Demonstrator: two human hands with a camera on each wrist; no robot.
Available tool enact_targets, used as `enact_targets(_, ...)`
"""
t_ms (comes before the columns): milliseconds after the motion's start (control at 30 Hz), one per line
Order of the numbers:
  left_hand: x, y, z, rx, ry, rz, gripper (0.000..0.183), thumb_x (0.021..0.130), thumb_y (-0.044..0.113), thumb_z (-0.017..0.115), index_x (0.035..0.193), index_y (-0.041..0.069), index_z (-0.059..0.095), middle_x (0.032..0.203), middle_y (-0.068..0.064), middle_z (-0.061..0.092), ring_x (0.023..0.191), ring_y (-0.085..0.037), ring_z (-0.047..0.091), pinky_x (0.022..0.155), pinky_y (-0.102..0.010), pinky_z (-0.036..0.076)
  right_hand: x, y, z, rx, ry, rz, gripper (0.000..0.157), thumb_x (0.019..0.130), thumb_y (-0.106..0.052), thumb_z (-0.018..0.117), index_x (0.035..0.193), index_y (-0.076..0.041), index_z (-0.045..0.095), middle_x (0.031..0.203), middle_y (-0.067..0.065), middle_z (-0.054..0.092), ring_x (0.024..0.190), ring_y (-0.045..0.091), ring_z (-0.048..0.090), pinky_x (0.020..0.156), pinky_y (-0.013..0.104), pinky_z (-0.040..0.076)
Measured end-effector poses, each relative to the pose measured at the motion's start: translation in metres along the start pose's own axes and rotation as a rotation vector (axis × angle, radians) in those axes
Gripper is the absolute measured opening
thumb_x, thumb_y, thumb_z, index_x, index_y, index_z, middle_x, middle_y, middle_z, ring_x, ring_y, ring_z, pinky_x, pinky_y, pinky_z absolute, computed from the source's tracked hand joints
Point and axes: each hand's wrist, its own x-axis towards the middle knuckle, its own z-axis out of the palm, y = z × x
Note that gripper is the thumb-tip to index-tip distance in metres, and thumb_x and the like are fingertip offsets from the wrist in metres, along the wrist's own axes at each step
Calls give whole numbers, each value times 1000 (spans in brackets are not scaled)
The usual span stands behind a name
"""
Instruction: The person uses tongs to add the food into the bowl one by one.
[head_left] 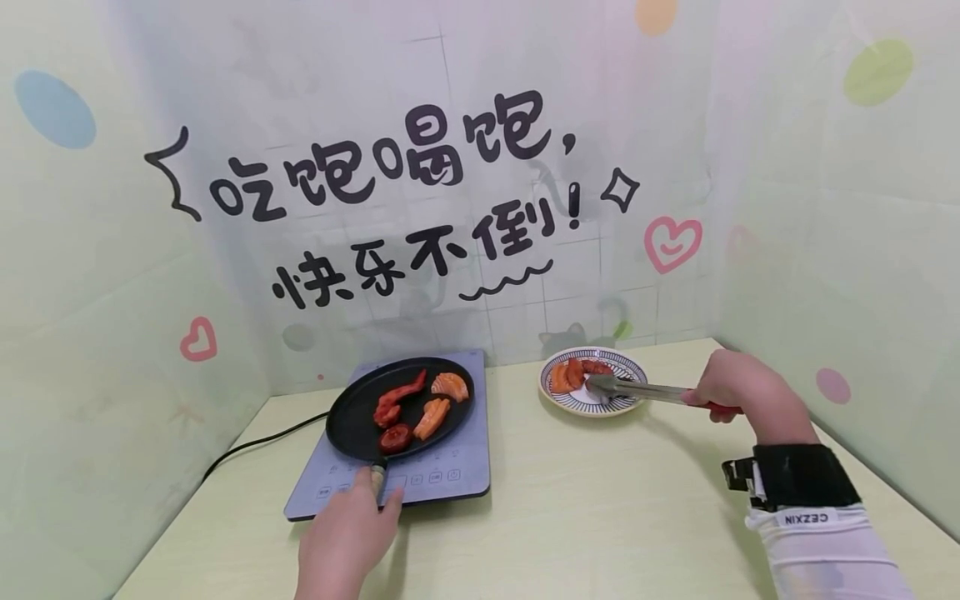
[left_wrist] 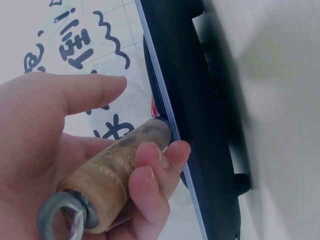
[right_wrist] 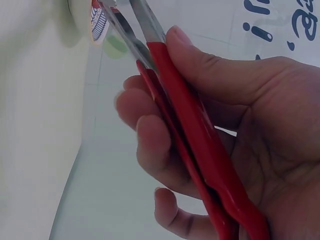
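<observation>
In the head view my left hand (head_left: pixel 348 533) is at the frying pan (head_left: pixel 352 425), its fingers curled round the wooden handle (left_wrist: pixel 107 172) with the thumb lifted off. The black pan sits on a flat induction cooker (head_left: pixel 468 450). Inside it lie a red chicken wing (head_left: pixel 390 408), two orange salmon-like slices (head_left: pixel 432 418) and a round dark-red piece (head_left: pixel 395 438). My right hand (head_left: pixel 753 396) grips red-handled metal tongs (right_wrist: pixel 187 130). Their tips are over the patterned plate (head_left: pixel 551 402), beside orange and reddish food pieces (head_left: pixel 573 373); whether they pinch anything is unclear.
A black cord (head_left: pixel 255 439) runs from the cooker to the table's left edge. Printed curtains (head_left: pixel 817 250) enclose the back and both sides. The pale tabletop (head_left: pixel 577 508) extends between the cooker and my right arm.
</observation>
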Motion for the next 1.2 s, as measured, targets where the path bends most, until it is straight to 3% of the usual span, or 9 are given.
enact_targets(567,-1,1,-1,4,3,3,75,93,50,56,141,-6,40,116,-30,60,94,-43,61,64,-54,52,3,-8,-7,180,53,-130,30,89,-34,68,80,-6,74,59,1,62,55,15,54,53,29,39)
enact_targets(700,-2,2,-2,5,0,0,75,93,49,56,141,-6,40,116,-30,60,93,-42,61,64,-54,52,1,-25,-10,214,89,-154,31,91,-36,66,85,-6,74,61,1,63,58,16,54,55,30,39)
enact_targets(900,-1,1,-2,5,-3,-2,75,93,49,55,141,-6,40,117,-30,59,95,-44,60,66,-56,52,8,-58,4,415,156,-165,39,89,-39,68,101,-2,73,67,5,65,60,18,53,53,27,40)
enact_targets(1067,-1,1,-2,5,2,-2,75,93,49,55,142,-6,40,120,-30,58,97,-45,59,67,-56,52,12,-96,28,545,221,-210,32,89,-35,68,104,-8,75,73,9,66,61,18,53,51,23,42)
enact_targets(1200,-1,1,-1,3,7,1,75,93,50,55,142,-5,40,123,-30,57,100,-46,58,69,-57,52,12,-125,59,490,281,-280,20,88,-33,70,96,-16,77,68,3,66,54,14,50,45,21,37)
